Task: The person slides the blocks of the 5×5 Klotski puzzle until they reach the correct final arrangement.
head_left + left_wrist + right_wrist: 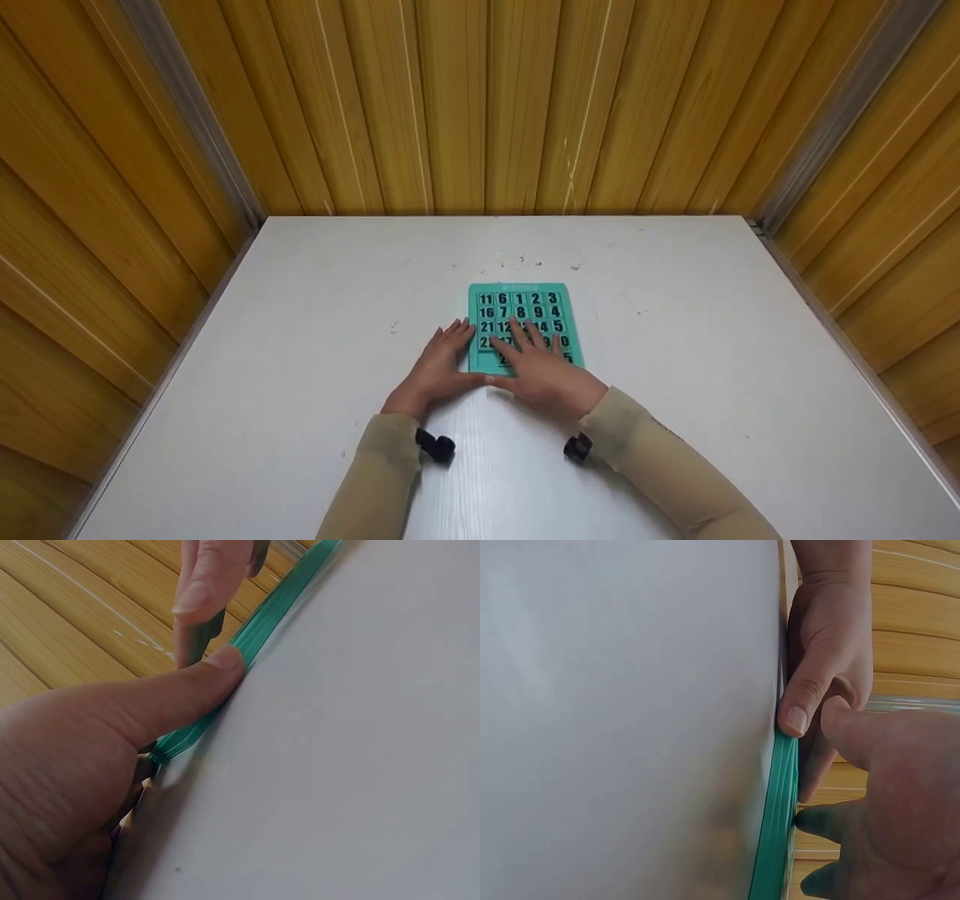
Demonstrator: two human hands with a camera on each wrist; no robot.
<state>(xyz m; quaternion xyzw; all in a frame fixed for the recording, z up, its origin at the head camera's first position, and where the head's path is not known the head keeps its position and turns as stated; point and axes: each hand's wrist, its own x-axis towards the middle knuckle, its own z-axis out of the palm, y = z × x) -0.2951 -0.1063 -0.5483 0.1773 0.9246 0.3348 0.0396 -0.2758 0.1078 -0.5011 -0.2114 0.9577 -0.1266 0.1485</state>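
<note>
A green number sliding puzzle [520, 298] lies flat on the white table, its tiles in rows of black numbers. My left hand [439, 371] holds it at the near left corner, with the fingers along the left side and the thumb on the near edge. Over the lower tiles spreads my right hand [544, 375], fingertips on or just above them, covering several numbers. An open slot shows at the lower left of the tiles. Both wrist views show the puzzle's green side [262, 622] edge-on, and in the right wrist view the left thumb [802, 709] presses it.
The white table [300, 300] carries small dark marks beyond the puzzle. Yellow wood-plank walls [457, 105] stand at the back and both sides. Each sleeve cuff has a small black device [442, 448] strapped to it.
</note>
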